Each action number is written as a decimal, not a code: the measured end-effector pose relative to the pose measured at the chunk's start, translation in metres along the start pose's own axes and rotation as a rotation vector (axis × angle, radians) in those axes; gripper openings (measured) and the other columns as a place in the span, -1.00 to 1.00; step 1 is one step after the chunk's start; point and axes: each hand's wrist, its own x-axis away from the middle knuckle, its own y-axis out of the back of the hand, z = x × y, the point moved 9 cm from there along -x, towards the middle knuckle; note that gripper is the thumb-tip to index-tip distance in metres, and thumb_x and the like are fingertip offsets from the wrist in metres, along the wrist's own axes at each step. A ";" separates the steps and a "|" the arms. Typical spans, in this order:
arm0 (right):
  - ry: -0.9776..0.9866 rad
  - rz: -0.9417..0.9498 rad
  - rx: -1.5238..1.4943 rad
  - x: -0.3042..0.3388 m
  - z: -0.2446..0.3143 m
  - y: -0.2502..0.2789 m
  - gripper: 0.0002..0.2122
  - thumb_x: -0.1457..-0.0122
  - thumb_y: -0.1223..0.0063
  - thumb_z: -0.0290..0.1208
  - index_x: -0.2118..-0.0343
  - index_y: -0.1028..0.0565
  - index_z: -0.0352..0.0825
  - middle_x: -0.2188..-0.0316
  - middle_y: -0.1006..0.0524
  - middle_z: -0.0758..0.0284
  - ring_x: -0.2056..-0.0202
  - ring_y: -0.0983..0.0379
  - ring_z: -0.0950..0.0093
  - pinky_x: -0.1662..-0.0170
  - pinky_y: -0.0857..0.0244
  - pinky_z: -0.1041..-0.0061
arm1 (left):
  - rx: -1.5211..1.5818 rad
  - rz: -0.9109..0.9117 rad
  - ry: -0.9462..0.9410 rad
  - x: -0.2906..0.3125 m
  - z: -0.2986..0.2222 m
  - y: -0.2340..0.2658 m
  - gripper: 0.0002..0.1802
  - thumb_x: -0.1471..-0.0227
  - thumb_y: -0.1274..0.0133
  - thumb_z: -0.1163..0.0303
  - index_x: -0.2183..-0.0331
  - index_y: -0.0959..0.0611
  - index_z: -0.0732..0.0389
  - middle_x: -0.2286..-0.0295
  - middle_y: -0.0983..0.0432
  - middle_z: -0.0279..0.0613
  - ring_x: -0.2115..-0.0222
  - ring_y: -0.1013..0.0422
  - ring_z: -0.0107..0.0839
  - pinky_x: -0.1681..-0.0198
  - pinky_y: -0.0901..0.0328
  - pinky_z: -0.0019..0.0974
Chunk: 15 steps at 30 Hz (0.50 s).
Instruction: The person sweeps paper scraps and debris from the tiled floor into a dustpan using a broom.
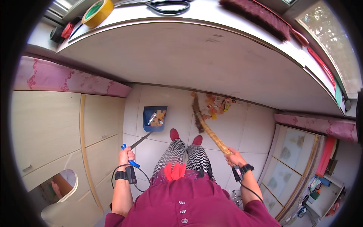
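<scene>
My left hand (126,155) is closed around the blue-ended handle of a long-handled dustpan (151,129). The blue pan rests on the tiled floor at left, with scraps of litter (156,118) inside, tan, orange and silvery. In my right hand (235,157) is the pale yellow handle of a broom (214,137). Its dark bristles (197,113) are on the floor, just left of a loose heap of coloured scraps (217,106) near the foot of the wall. One orange scrap lies by the top end of the bristles.
A white sill (204,13) above the wall holds a yellow tape roll (99,13), black-handled scissors (168,6) and a bristle brush (261,17). Pale cabinets (49,125) stand at left, a panelled cabinet (289,153) at right. My red shoes (174,134) are between dustpan and broom.
</scene>
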 end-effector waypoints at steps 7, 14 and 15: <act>0.115 0.044 0.072 -0.139 0.076 -0.037 -0.63 0.01 0.08 -0.47 0.07 -0.25 -0.29 0.69 -0.31 0.38 0.79 -0.13 0.65 0.76 -0.03 0.68 | -0.087 -0.018 -0.024 -0.004 -0.016 -0.028 -0.82 0.14 0.16 0.53 0.38 -0.27 0.14 0.78 0.02 -0.51 0.83 0.06 -0.71 0.85 0.14 -0.62; -0.089 -0.030 -0.480 -0.126 0.021 0.005 -0.80 -0.06 0.23 -0.40 0.22 -0.25 -0.22 0.70 -0.26 0.38 0.81 -0.04 0.69 0.84 0.10 0.76 | -0.243 -0.023 -0.033 -0.047 -0.052 -0.037 -0.80 0.14 0.17 0.54 0.37 -0.26 0.09 0.78 0.01 -0.52 0.83 0.06 -0.72 0.85 0.15 -0.63; -0.092 -0.039 -0.547 -0.121 0.009 -0.008 -0.79 -0.06 0.23 -0.39 0.21 -0.24 -0.21 0.69 -0.26 0.38 0.81 -0.04 0.69 0.84 0.10 0.76 | -0.287 0.018 -0.024 -0.062 -0.063 -0.035 -0.80 0.15 0.17 0.54 0.39 -0.26 0.08 0.79 0.02 -0.53 0.84 0.07 -0.72 0.85 0.16 -0.62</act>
